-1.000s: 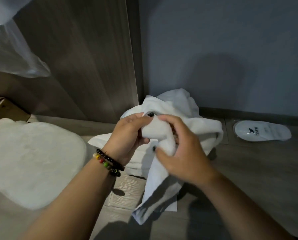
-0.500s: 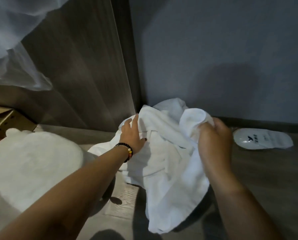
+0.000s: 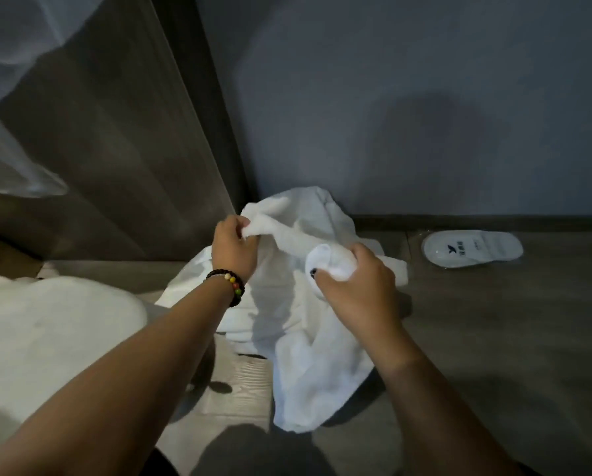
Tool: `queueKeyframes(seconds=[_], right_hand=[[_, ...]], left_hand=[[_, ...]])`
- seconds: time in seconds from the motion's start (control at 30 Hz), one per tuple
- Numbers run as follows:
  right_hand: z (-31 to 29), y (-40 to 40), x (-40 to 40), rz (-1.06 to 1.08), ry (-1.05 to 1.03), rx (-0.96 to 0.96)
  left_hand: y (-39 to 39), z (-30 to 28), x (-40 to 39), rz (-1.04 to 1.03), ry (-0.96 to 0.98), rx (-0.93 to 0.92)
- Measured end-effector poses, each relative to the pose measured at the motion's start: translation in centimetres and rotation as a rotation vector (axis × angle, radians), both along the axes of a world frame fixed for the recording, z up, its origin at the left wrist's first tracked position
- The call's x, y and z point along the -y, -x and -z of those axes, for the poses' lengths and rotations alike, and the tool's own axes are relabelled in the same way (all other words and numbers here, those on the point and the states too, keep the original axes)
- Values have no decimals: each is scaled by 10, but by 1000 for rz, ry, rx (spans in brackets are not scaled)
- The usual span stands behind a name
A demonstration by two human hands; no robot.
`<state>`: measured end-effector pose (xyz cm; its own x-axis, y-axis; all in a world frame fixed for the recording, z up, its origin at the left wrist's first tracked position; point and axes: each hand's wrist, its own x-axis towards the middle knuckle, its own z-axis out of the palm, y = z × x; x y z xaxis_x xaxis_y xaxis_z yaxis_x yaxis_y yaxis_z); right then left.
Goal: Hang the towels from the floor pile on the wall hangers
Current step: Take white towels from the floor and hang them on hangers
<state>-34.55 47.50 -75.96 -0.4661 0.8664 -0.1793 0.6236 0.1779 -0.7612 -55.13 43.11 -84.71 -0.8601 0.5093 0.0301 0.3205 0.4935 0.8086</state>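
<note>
While my left hand (image 3: 233,249) pinches a bunched corner of the white terry-cloth towel (image 3: 308,341) between curled fingers (image 3: 242,224) and thumb, my right hand (image 3: 358,286) is wrapped round another gathered fold of the same cloth, a rounded wad bulging out past the dark-painted thumbnail. Both sets of fingers are closed tight on fabric, neither one spread. Between the two grips a short ridge of towel runs slack, and below the right hand the rest hangs in a long drape whose lower edge reaches down near the pale wood-grain floor (image 3: 493,338).

I see no basket or bin here; the only wrapped item is a pair of white slippers in a clear plastic bag (image 3: 472,248), lying on the floor by the skirting, well to the right of the towel.

Behind my hands, the white pile of remaining towels (image 3: 294,214) sits on the floor in the corner where the brown wood-panel wall (image 3: 116,149) meets the grey painted wall (image 3: 407,97). The held towel is in front of that pile; I cannot tell where one cloth ends and the other begins.

On my left wrist is a dark beaded bracelet with coloured beads (image 3: 231,286). A fluffy white rug (image 3: 47,338) lies to the left, near the pile.

Compared with half a second ago, the left hand has gone from lying flat on the cloth to pinching it, and the right hand has come down and inward, closer to the left.
</note>
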Motion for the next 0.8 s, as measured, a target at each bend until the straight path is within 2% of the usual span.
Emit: queueKeyframes(seconds=[0.07, 0.27, 0.53, 0.63, 0.8], right_hand=[[-16, -4, 4, -16, -7, 45], [-118, -4, 15, -76, 58, -95], [-272, -7, 16, -60, 6, -92], [-333, -11, 14, 40, -31, -88], [-446, -21, 14, 49, -128, -50]], left_hand=[[-11, -49, 12, 48, -121, 100], [-51, -196, 23, 129, -301, 255], [-87, -389, 35, 455, -169, 67], [-91, -447, 42, 441, -179, 49], [-103, -530, 72, 429, -203, 31]])
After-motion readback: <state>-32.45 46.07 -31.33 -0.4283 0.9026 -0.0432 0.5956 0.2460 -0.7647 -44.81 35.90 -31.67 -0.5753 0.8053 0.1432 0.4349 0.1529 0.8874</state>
